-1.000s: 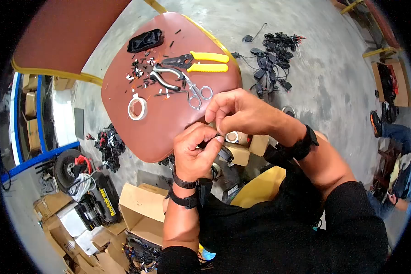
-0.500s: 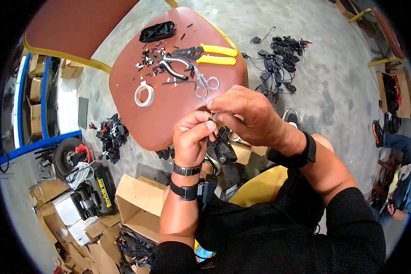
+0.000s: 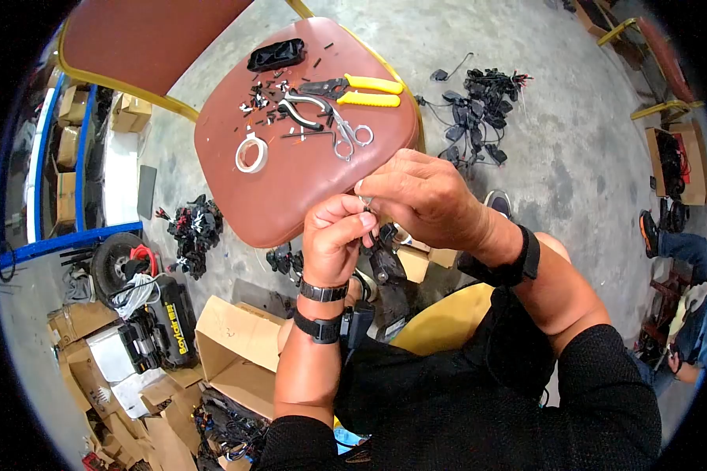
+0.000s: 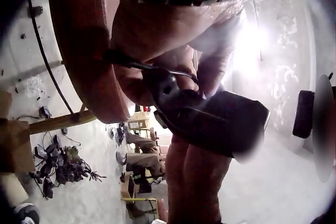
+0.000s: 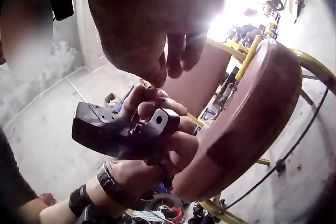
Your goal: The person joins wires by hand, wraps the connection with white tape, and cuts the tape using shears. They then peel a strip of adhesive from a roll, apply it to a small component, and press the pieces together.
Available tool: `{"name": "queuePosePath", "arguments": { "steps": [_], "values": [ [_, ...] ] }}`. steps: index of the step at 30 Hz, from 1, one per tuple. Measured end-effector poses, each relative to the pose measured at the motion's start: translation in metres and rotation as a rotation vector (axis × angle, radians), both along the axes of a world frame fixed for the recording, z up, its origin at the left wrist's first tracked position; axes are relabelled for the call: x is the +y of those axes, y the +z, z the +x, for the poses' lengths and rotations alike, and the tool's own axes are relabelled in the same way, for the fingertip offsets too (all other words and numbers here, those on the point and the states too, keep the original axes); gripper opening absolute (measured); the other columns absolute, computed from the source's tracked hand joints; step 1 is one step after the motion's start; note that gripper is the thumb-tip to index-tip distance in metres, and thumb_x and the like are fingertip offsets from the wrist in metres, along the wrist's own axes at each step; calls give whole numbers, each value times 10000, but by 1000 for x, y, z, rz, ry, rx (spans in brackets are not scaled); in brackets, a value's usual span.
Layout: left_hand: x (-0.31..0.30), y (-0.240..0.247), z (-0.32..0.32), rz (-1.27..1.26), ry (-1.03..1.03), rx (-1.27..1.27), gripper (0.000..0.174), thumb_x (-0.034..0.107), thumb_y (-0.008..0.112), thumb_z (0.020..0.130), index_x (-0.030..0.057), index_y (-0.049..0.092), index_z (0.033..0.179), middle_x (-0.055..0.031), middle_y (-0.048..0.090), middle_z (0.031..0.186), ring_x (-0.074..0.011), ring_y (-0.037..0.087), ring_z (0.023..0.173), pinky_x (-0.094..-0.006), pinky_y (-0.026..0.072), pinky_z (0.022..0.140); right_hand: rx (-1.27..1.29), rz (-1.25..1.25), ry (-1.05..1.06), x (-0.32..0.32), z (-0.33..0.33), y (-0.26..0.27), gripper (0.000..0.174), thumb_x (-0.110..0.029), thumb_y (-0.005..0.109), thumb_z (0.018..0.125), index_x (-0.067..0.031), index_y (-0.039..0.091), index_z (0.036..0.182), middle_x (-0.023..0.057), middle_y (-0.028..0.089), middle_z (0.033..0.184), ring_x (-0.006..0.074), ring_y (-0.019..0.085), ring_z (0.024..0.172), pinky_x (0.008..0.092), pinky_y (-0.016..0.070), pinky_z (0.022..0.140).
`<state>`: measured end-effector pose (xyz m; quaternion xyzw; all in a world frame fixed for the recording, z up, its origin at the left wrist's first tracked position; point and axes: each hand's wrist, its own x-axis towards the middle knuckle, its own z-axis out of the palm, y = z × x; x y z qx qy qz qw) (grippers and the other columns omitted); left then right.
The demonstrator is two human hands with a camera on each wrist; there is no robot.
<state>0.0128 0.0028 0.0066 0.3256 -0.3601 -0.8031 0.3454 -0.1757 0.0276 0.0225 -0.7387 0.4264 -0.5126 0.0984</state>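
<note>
My left hand (image 3: pixel 330 239) pinches a thin wire (image 3: pixel 366 202) between thumb and forefinger, just past the front edge of the chair seat. Below those fingers hangs a black plastic housing (image 5: pixel 107 132) with a bracket that has a round hole, seen large in both wrist views. Its dark cable (image 4: pixel 126 61) runs up into the fingers. Close over the left fingertips is my right hand (image 3: pixel 430 196), its thumb and forefinger brought together at the wire's end. The right fingers partly hide that end.
On the brown seat (image 3: pixel 236 196) lie yellow-handled wire strippers (image 3: pixel 369 99), pliers (image 3: pixel 302 114), scissors (image 3: pixel 346 137), a white tape roll (image 3: pixel 251 152), a black tray (image 3: pixel 276 55) and scraps. Black cabled parts (image 3: pixel 471 114) lie on the floor. An open carton (image 3: pixel 239 337) stands at lower left.
My left hand has turned more upright, and the thin wire now shows between the two hands. The right hand has come lower over the left fingertips. The head view has shifted slightly.
</note>
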Motion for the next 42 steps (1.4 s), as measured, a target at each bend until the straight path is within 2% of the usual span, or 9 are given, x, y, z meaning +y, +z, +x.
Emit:
{"name": "queuePosePath", "arguments": {
  "steps": [11, 13, 18, 21, 24, 25, 28, 37, 42],
  "values": [
    [-2, 3, -4, -109, 4, -134, 30, -6, 673, 824, 16, 654, 827, -31, 647, 742, -86, 556, 621, -220, 452, 588, -79, 150, 45, -2, -4, -3, 276, 23, 711, 750, -27, 651, 1015, 122, 681, 835, 303, 675, 733, 365, 543, 654],
    [-2, 2, -5, -161, 15, -183, 45, -9, 683, 824, 20, 650, 816, -9, 639, 744, -68, 542, 634, -213, 442, 598, -175, 181, 69, -4, -4, -6, 268, 35, 692, 763, -21, 646, 1021, 119, 668, 800, 268, 664, 680, 344, 532, 624],
    [-2, 5, -9, -501, 25, -484, 72, -4, 702, 805, 15, 637, 782, 15, 588, 709, -69, 502, 634, -242, 420, 590, -241, 401, 112, -4, -10, 8, 186, 5, 602, 807, -40, 641, 983, 134, 660, 791, 321, 670, 717, 378, 536, 632],
    [-8, 14, -16, -876, 39, -638, 71, 2, 701, 773, 6, 630, 768, -39, 554, 662, -138, 505, 580, -289, 420, 555, -394, 677, 178, -6, -11, -9, 148, 23, 589, 785, -12, 642, 919, 141, 671, 801, 225, 667, 677, 336, 524, 623],
    [-8, 15, -17, -994, 18, -682, 66, 6, 693, 756, 6, 629, 769, -96, 544, 655, -208, 514, 554, -306, 416, 533, -609, 871, 301, -12, -15, -15, 143, 33, 549, 799, 9, 643, 904, 54, 671, 772, 96, 603, 693, 273, 496, 621],
    [-8, 18, -15, -949, -1, -714, 70, 21, 694, 791, -11, 632, 783, -53, 613, 703, -118, 557, 638, -266, 457, 605, -608, 925, 339, -14, -16, -21, 158, 23, 547, 806, 7, 651, 923, 40, 673, 784, 95, 605, 706, 266, 495, 629],
    [-7, 0, -6, -503, 33, -543, 9, -2, 693, 825, -4, 685, 823, 25, 627, 737, -50, 548, 694, -219, 454, 625, -530, 797, 316, -11, -14, -15, 163, -21, 581, 828, 7, 654, 972, 67, 681, 786, 105, 617, 710, 274, 506, 654],
    [-12, -6, 7, -56, -90, -209, 59, -16, 683, 815, 6, 686, 870, -34, 685, 767, -82, 589, 612, -209, 455, 572, -200, 382, 279, 2, -15, 2, 190, -82, 676, 822, -2, 655, 992, 131, 674, 850, 265, 683, 785, 349, 531, 705],
    [-10, -7, 11, -30, -140, -152, 77, 5, 688, 792, -5, 676, 868, -69, 689, 776, -105, 603, 604, -215, 475, 565, -195, 426, 267, 9, -19, 11, 173, -129, 677, 837, -12, 669, 965, 140, 680, 847, 284, 689, 789, 360, 535, 698]
  ]
}}
